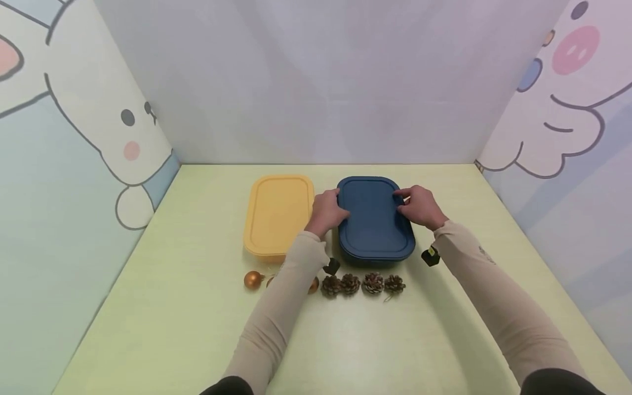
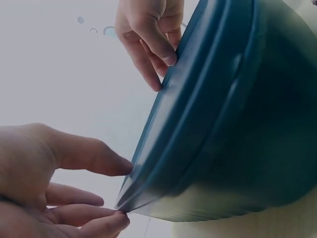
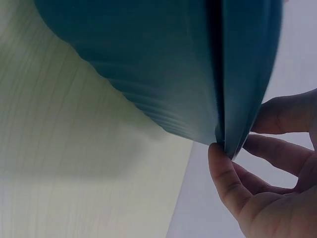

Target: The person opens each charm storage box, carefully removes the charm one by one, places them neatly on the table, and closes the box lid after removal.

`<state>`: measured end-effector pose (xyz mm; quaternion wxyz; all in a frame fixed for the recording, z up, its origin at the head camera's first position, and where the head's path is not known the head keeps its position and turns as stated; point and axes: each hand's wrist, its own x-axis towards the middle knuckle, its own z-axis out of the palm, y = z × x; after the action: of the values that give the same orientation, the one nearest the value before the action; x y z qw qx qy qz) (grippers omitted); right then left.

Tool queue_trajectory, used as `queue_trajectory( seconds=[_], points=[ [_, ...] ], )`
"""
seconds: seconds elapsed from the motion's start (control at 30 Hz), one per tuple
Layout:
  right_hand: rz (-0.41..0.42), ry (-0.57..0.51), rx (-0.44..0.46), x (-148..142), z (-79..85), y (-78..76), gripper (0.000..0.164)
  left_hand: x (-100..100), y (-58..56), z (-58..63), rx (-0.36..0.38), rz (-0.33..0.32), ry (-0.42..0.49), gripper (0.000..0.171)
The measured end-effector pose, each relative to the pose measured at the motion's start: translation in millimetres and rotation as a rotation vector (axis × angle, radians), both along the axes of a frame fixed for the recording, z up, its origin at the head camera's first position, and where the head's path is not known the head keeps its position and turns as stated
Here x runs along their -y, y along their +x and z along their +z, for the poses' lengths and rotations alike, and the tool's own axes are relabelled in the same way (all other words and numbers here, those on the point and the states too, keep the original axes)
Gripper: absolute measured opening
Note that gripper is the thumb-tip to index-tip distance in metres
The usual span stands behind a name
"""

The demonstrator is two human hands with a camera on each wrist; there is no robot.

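A dark blue lid (image 1: 376, 222) lies on a rounded rectangular box of the same colour, whose body (image 3: 129, 59) shows in the right wrist view. My left hand (image 1: 328, 211) pinches the lid's left edge, thumb (image 2: 111, 161) on top and fingertips at the rim. On the opposite edge, my right hand (image 1: 421, 207) grips the rim. In the right wrist view one fingertip (image 3: 220, 158) sits at the narrow gap between lid and box. The box's contents are hidden under the lid.
Left of the blue box stands a yellow box (image 1: 278, 216) with its lid on. Several pine cones (image 1: 373, 283) lie in a row in front. Shiny orange-gold balls (image 1: 253, 280) lie farther left, partly behind my left sleeve (image 1: 276, 312). Printed walls enclose the table (image 1: 163, 307).
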<state>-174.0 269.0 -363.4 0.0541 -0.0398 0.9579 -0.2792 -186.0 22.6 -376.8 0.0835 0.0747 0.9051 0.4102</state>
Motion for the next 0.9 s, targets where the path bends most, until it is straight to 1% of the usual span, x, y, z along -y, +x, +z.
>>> queue_trajectory(
  seconds=[0.1,0.27,0.43,0.63,0.9],
  points=[
    [0.002,0.0,0.002,0.3,-1.0,1.4,0.049,0.4,1.5,1.0,0.014,-0.008,-0.014,0.068],
    [0.001,-0.003,0.002,0.1,-3.3,3.9,0.05,0.3,0.9,-1.8,0.015,-0.031,-0.051,0.065],
    [-0.012,-0.023,0.008,-1.9,-5.3,4.4,0.05,-1.5,-0.1,-3.2,0.013,-0.039,-0.055,0.06],
    [-0.025,-0.047,0.023,-4.2,-8.1,5.7,0.049,-2.5,-0.2,-3.4,0.021,-0.055,-0.068,0.06],
    [-0.07,-0.09,0.038,-4.9,-13.1,8.1,0.051,-2.4,-3.1,-4.9,0.052,-0.096,-0.103,0.061]
  ],
)
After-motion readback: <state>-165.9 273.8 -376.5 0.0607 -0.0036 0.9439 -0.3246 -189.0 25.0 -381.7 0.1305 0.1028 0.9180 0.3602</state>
